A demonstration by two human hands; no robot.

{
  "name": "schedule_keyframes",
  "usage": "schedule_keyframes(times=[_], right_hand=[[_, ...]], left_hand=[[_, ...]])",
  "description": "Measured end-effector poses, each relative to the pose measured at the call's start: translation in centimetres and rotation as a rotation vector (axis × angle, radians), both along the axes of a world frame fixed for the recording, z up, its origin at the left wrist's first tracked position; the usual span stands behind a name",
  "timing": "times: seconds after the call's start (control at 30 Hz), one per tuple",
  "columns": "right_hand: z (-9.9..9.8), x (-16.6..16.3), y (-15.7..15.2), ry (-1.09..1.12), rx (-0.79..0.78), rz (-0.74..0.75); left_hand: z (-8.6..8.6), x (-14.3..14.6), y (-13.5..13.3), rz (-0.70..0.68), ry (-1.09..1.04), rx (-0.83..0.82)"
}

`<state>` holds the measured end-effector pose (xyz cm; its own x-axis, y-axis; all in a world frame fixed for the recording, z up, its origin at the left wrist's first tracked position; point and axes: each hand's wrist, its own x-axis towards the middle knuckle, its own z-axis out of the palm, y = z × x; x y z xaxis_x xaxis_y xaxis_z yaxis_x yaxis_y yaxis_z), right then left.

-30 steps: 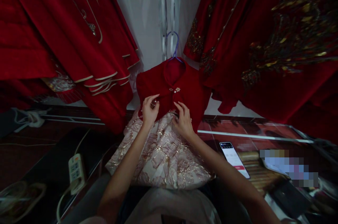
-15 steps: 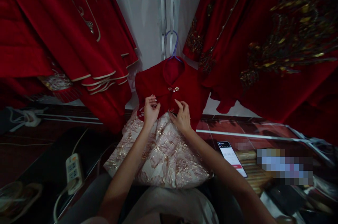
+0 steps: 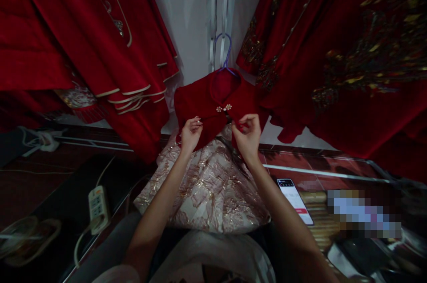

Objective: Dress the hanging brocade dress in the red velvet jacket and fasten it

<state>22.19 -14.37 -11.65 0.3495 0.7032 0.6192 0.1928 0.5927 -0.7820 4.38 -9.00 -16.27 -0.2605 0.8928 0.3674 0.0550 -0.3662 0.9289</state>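
A small red jacket hangs on a purple hanger over a pale pink and gold patterned skirt. A pearl clasp closes it at the chest. My left hand pinches the jacket's lower left front edge. My right hand pinches the lower right front edge. Both hands hold the two front panels apart below the clasp.
Large red embroidered garments hang at the left, and more red garments at the right. A phone with a lit screen lies at the right on a dark surface. A white power strip lies at the lower left.
My right hand has lifted and closed on the jacket's right front edge, pulling it outward. My left hand has risen slightly with its edge. The jacket's front has opened below the clasp.
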Motion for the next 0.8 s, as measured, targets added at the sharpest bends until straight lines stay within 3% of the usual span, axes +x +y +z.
schedule_keyframes(times=[0.07,0.13,0.33,0.8], right_hand=[[0.5,-2.1,0.2,-0.113,-0.046,0.190],[-0.1,-4.2,1.1,-0.223,-0.082,0.266],[-3.4,-6.8,4.5,-0.347,-0.120,0.267],[-3.8,-6.0,6.1,-0.288,-0.134,0.239]], left_hand=[[0.2,-0.1,0.0,-0.010,-0.034,0.001],[0.2,-0.1,-0.1,-0.002,-0.058,-0.002],[0.1,-0.2,-0.2,-0.010,-0.079,-0.013],[0.4,-0.4,-1.0,-0.015,-0.066,-0.009]])
